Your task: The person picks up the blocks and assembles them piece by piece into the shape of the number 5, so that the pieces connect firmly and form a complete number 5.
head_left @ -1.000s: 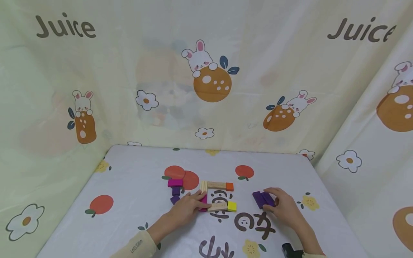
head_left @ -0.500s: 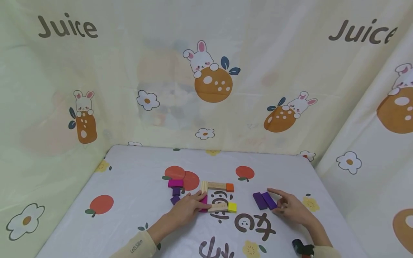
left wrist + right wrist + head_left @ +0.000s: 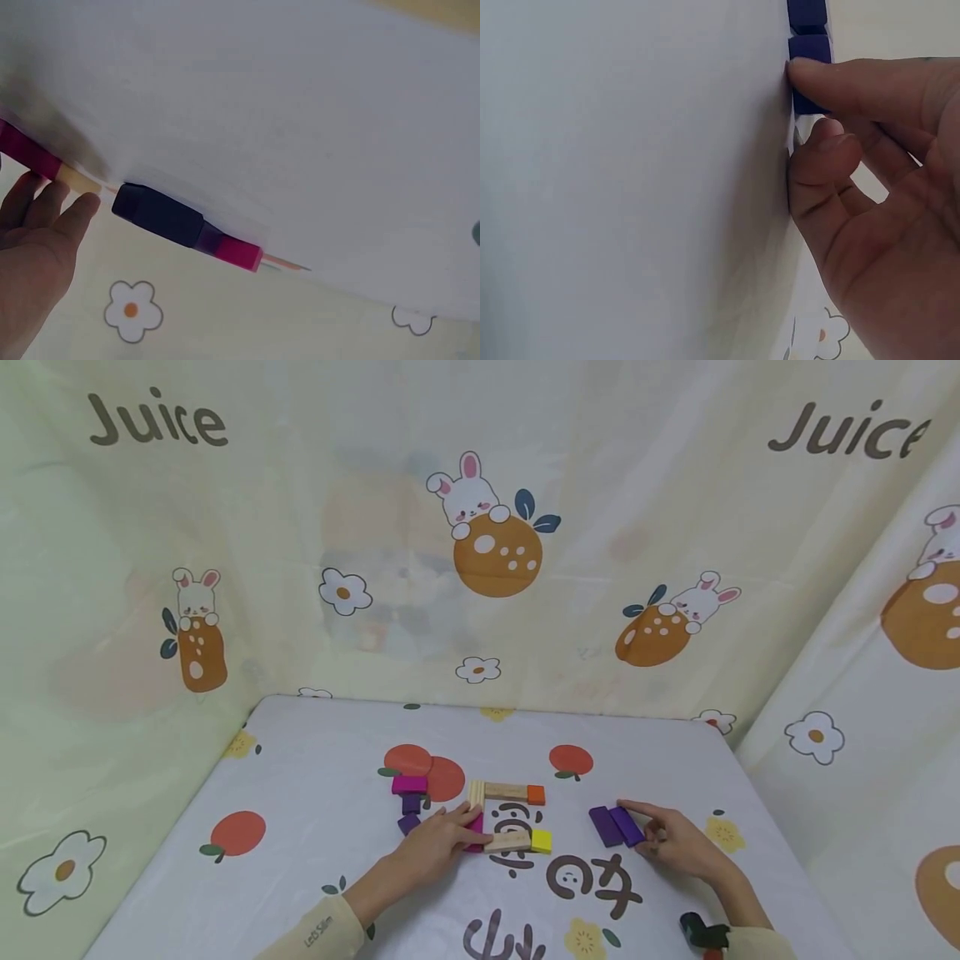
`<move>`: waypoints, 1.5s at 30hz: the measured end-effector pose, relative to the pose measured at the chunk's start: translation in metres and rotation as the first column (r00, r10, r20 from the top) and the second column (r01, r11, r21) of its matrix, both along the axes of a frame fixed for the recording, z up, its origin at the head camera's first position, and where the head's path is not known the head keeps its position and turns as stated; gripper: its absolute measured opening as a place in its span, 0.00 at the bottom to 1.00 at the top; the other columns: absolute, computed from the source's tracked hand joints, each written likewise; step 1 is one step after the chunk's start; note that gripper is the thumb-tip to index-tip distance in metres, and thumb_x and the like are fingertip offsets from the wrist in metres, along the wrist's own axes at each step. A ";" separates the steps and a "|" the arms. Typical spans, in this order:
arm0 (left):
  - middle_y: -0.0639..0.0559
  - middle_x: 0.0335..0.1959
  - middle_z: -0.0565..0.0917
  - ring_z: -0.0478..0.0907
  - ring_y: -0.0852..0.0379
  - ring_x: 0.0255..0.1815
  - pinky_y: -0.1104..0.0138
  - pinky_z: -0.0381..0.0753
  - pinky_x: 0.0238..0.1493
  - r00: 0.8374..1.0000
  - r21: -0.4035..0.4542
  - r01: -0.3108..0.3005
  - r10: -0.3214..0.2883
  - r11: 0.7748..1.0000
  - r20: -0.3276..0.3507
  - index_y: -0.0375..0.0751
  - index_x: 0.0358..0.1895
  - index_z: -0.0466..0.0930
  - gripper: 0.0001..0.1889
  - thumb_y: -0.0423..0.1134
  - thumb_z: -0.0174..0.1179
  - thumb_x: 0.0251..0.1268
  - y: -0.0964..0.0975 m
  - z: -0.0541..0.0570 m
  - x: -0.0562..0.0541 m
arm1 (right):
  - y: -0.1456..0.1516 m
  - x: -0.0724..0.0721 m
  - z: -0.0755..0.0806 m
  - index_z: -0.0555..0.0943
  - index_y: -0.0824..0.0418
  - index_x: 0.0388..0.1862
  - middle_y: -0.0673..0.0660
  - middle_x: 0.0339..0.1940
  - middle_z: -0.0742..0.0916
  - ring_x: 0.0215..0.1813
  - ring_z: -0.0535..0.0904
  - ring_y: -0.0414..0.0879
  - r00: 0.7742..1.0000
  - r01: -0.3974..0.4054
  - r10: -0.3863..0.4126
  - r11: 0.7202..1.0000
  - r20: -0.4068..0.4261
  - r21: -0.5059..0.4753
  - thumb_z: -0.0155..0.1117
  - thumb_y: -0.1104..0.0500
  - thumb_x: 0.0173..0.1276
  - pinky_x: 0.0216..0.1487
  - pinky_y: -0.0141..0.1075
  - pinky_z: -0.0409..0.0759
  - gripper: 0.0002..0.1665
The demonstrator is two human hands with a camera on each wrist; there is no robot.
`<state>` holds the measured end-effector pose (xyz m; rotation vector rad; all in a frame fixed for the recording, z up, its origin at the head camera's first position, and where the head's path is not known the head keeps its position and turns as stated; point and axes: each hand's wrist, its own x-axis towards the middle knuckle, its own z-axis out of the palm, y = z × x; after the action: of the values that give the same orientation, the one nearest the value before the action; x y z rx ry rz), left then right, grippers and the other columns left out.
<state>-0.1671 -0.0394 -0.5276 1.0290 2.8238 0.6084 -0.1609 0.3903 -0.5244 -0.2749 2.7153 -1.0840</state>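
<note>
My left hand [image 3: 431, 843] rests its fingertips on a magenta block [image 3: 476, 824] and a plain wooden block [image 3: 476, 792] in line with it. The thumb reaches a second wooden block [image 3: 508, 842] that has a yellow block [image 3: 541, 841] at its end. Farther back, another wooden block [image 3: 506, 792] meets an orange block [image 3: 536, 795]. My right hand [image 3: 682, 843] has its index finger stretched to the right one of two purple blocks [image 3: 627, 827]; the other purple block [image 3: 605, 827] lies alongside. In the right wrist view that fingertip touches a purple block [image 3: 810, 49], the thumb below it.
Left of my left hand lie a magenta block [image 3: 409, 785] and two dark purple blocks, one small [image 3: 411, 803] and one turned askew [image 3: 408, 823]. A patterned white cloth [image 3: 322, 777] covers the table; a printed curtain [image 3: 390, 668] hangs behind it.
My right hand has drawn back to the right and its index finger has straightened. The right purple block now lies beside the other one, shifted slightly nearer me. My left hand has stayed put.
</note>
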 end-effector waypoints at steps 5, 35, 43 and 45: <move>0.49 0.79 0.74 0.68 0.42 0.83 0.42 0.71 0.78 1.000 0.004 -0.002 0.002 1.000 0.012 0.60 0.64 0.86 0.21 0.31 0.60 0.77 0.000 -0.003 0.000 | -0.003 0.003 0.002 0.76 0.62 0.75 0.54 0.33 0.80 0.37 0.72 0.44 0.999 0.041 -0.042 0.999 0.018 0.026 0.75 0.71 0.58 0.37 0.33 0.68 0.43; 0.49 0.80 0.73 0.66 0.42 0.84 0.42 0.69 0.79 0.999 0.019 -0.020 0.020 1.000 0.037 0.60 0.65 0.86 0.21 0.32 0.60 0.78 -0.001 -0.002 0.002 | -0.008 0.022 0.015 0.75 0.66 0.74 0.60 0.47 0.86 0.43 0.81 0.46 0.988 0.155 -0.156 0.988 -0.023 -0.018 0.78 0.68 0.61 0.35 0.32 0.79 0.41; 0.49 0.80 0.73 0.66 0.43 0.84 0.43 0.69 0.79 0.999 0.020 -0.022 0.021 1.000 0.044 0.60 0.65 0.86 0.21 0.31 0.59 0.78 0.000 -0.003 0.001 | -0.028 0.043 0.018 0.74 0.64 0.75 0.60 0.44 0.85 0.39 0.82 0.43 0.987 0.159 -0.153 0.978 0.053 -0.133 0.78 0.67 0.62 0.36 0.32 0.83 0.42; 0.49 0.80 0.73 0.66 0.43 0.84 0.43 0.69 0.79 0.999 0.019 -0.020 0.020 1.000 0.040 0.60 0.65 0.86 0.21 0.32 0.59 0.78 0.000 -0.003 0.000 | -0.034 0.047 0.017 0.74 0.64 0.75 0.60 0.45 0.85 0.39 0.82 0.43 0.986 0.162 -0.152 0.975 0.073 -0.155 0.79 0.67 0.60 0.37 0.32 0.84 0.43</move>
<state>-0.1667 -0.0397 -0.5306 0.9815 2.8026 0.6517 -0.1138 0.3561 -0.5073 -0.0503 2.6367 -1.3342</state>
